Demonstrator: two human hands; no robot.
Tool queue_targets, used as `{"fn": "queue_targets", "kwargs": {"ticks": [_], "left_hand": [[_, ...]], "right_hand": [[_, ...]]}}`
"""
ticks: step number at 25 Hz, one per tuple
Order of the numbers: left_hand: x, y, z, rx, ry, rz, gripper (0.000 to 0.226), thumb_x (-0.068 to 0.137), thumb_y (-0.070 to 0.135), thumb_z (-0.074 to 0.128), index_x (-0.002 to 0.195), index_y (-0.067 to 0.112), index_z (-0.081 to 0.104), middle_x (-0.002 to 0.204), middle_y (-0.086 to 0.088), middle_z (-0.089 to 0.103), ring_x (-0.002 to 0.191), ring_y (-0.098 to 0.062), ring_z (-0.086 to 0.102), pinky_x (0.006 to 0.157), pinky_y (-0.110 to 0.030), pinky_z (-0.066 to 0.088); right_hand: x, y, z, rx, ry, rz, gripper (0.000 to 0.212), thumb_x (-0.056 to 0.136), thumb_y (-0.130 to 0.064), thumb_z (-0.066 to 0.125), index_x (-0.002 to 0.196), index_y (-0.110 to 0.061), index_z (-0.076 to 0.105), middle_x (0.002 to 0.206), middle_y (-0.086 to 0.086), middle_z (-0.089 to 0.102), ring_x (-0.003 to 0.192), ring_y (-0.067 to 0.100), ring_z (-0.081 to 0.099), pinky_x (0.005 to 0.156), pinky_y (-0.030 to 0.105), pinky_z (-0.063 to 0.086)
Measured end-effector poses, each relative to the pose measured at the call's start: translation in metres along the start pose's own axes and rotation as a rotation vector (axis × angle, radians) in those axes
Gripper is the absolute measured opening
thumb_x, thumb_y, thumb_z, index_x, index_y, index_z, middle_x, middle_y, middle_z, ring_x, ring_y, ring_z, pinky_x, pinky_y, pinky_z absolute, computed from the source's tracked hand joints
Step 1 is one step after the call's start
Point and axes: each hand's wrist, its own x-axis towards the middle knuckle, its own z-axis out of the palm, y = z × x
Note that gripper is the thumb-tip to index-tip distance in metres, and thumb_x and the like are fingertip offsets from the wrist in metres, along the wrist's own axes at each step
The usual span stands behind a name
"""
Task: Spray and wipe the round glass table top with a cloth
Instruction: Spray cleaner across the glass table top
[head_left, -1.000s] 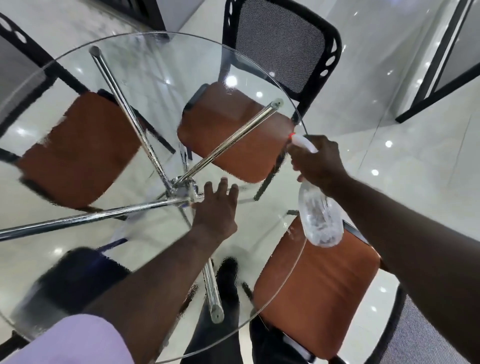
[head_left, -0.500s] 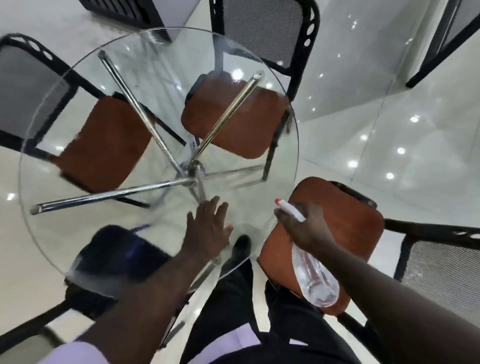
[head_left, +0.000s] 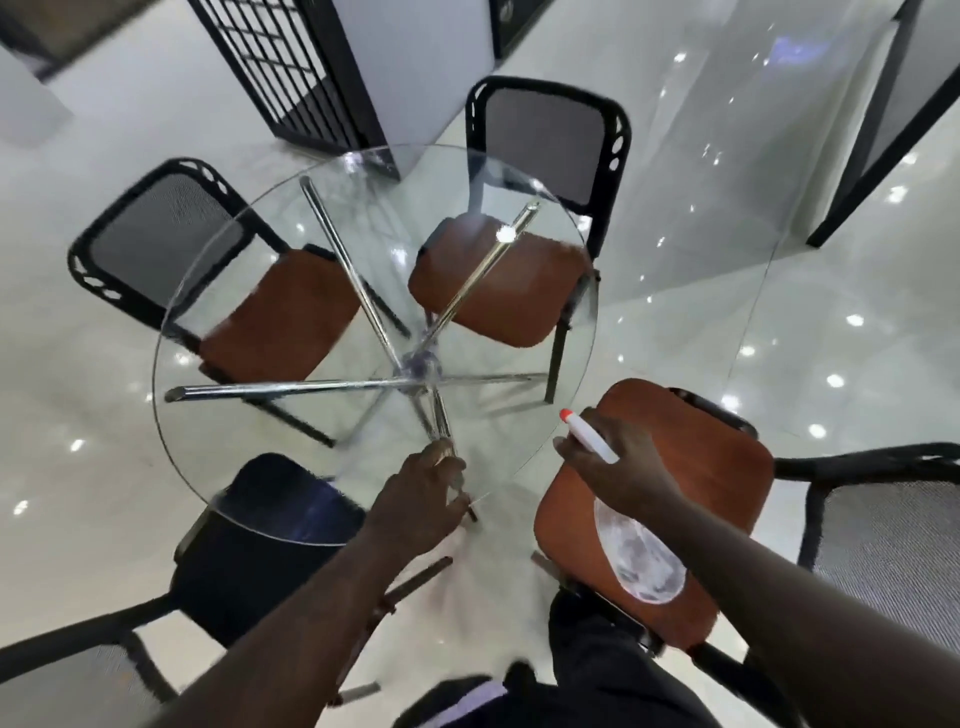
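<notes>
- The spray bottle (head_left: 641, 564) is clear plastic, probably light and a little slippery when wet. The right hand (head_left: 621, 470) wraps its fingers round the neck below the red-tipped nozzle, which is the sound place to hold it. It hangs over an orange chair seat (head_left: 717, 467), just off the table's near right edge.
- The left hand (head_left: 421, 499) is at the near rim with its fingers bent. Blur hides whether it grips the glass. No cloth shows.
- The round glass table top (head_left: 249, 436) spreads ahead of both hands on chrome legs (head_left: 291, 387). It is likely stiff, heavy, slick and chip-prone at the rim, so press flat and lightly.
</notes>
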Motion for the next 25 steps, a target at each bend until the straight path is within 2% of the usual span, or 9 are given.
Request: {"fn": "queue_targets", "kwargs": {"ticks": [2,3,6,8,10,13,18,21,25], "left_hand": [[-0.008,0.008,-0.009,-0.051,0.124,0.112,0.058,0.085,0.06,0.05,0.123,0.021,0.07,0.148,0.001,0.057,0.128,-0.026,0.06,0.102,-0.042,0.056],[-0.011,0.011,-0.011,-0.072,0.174,0.183,0.055,0.086,0.058,0.053,0.121,0.019,0.071,0.142,-0.001,0.062,0.124,-0.026,0.064,0.099,-0.042,0.058],[-0.015,0.035,-0.029,-0.085,0.242,0.335,0.034,0.09,0.04,0.072,0.116,0.018,0.07,0.128,-0.001,0.068,0.115,-0.023,0.068,0.095,-0.04,0.06],[-0.026,0.067,-0.044,-0.098,0.281,0.459,0.036,0.09,0.043,0.068,0.115,0.018,0.07,0.121,-0.001,0.07,0.11,-0.024,0.069,0.092,-0.042,0.06],[-0.036,0.109,-0.063,-0.106,0.267,0.538,0.041,0.091,0.051,0.06,0.119,0.022,0.069,0.12,0.002,0.071,0.109,-0.021,0.069,0.091,-0.04,0.06],[-0.047,0.177,-0.085,-0.05,0.287,0.7,0.038,0.094,0.051,0.066,0.126,0.03,0.066,0.126,0.009,0.07,0.114,-0.014,0.068,0.092,-0.032,0.055],[-0.068,0.327,-0.097,-0.043,0.262,0.945,0.041,0.09,0.058,0.061,0.125,0.037,0.063,0.121,0.017,0.069,0.106,-0.008,0.068,0.088,-0.042,0.06],[-0.085,0.42,-0.08,0.002,0.27,1.087,0.038,0.093,0.055,0.067,0.125,0.037,0.064,0.119,0.019,0.069,0.102,-0.005,0.068,0.086,-0.039,0.059],[-0.105,0.546,-0.035,-0.004,0.258,1.171,0.038,0.091,0.056,0.069,0.124,0.037,0.065,0.115,0.019,0.07,0.097,-0.004,0.068,0.083,-0.037,0.06]], "right_hand": [[-0.031,-0.016,-0.013,0.031,0.123,-0.02,0.028,0.098,-0.024,0.079,0.09,0.001,0.067,0.081,0.021,0.068,0.074,0.029,0.062,0.076,0.057,0.054],[-0.05,-0.021,-0.022,0.061,0.201,-0.005,0.028,0.099,-0.024,0.079,0.096,0.002,0.069,0.087,0.023,0.069,0.082,0.028,0.063,0.08,0.057,0.054],[-0.101,-0.029,-0.052,0.063,0.376,-0.032,0.027,0.099,-0.038,0.076,0.087,-0.016,0.066,0.076,0.007,0.068,0.07,0.019,0.068,0.071,0.043,0.057],[-0.139,-0.032,-0.082,0.067,0.442,-0.035,0.027,0.098,-0.038,0.077,0.084,-0.019,0.065,0.071,0.0,0.068,0.068,0.019,0.07,0.07,0.039,0.056],[-0.176,-0.036,-0.115,0.082,0.524,-0.058,0.023,0.099,-0.032,0.079,0.083,-0.019,0.067,0.072,0.001,0.071,0.066,0.022,0.073,0.07,0.042,0.059],[-0.229,-0.038,-0.165,0.092,0.64,-0.088,0.019,0.099,-0.025,0.08,0.087,-0.013,0.071,0.077,0.006,0.072,0.063,0.023,0.076,0.064,0.039,0.06],[-0.327,-0.01,-0.264,0.109,0.86,-0.105,0.013,0.097,-0.018,0.081,0.093,-0.008,0.074,0.084,0.009,0.071,0.069,0.024,0.07,0.061,0.044,0.062],[-0.378,0.02,-0.317,0.132,0.914,-0.073,0.015,0.097,-0.015,0.081,0.087,-0.007,0.073,0.086,0.012,0.071,0.063,0.018,0.069,0.055,0.03,0.06],[-0.44,0.086,-0.395,0.087,0.942,-0.043,0.016,0.097,-0.021,0.082,0.089,-0.01,0.074,0.086,0.007,0.073,0.069,0.027,0.073,0.056,0.039,0.065]]}}
